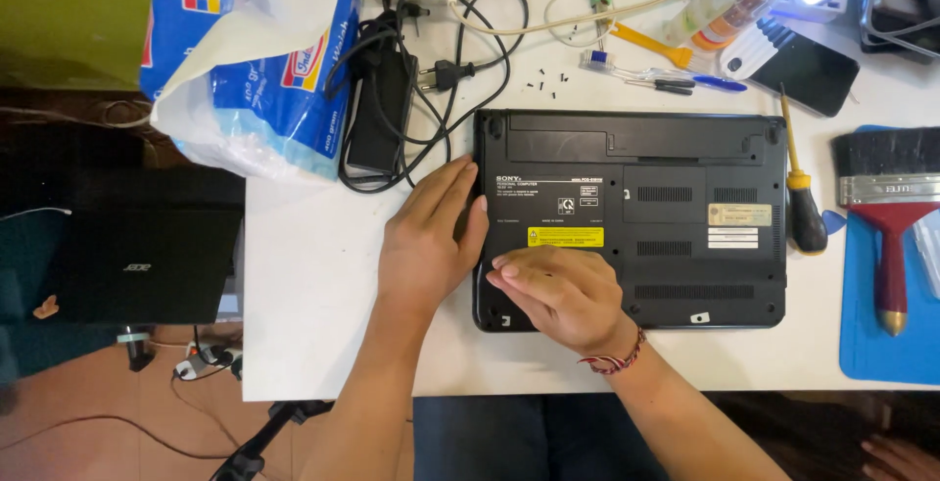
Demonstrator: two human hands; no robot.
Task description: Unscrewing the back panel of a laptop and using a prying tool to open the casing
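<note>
Two hands on upturned black laptop [636, 216], mid-table. Right hand [563, 295] flat, fingers together, pressing near-left corner; left hand [431, 236] open against left edge — neither grips. Likely rigid, moderately heavy, smooth plastic — hold by side edges. Screwdriver [805, 197] just right; loose screws [548, 79] beyond.

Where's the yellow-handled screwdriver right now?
In the head view, the screwdriver lies on the white table just right of the upturned laptop, beside the blue mat holding the paintbrush.

Electronics repair bench, screwdriver [807, 209], brush [886, 216], loose screws [548, 80], opened-up laptop [666, 197]
</note>
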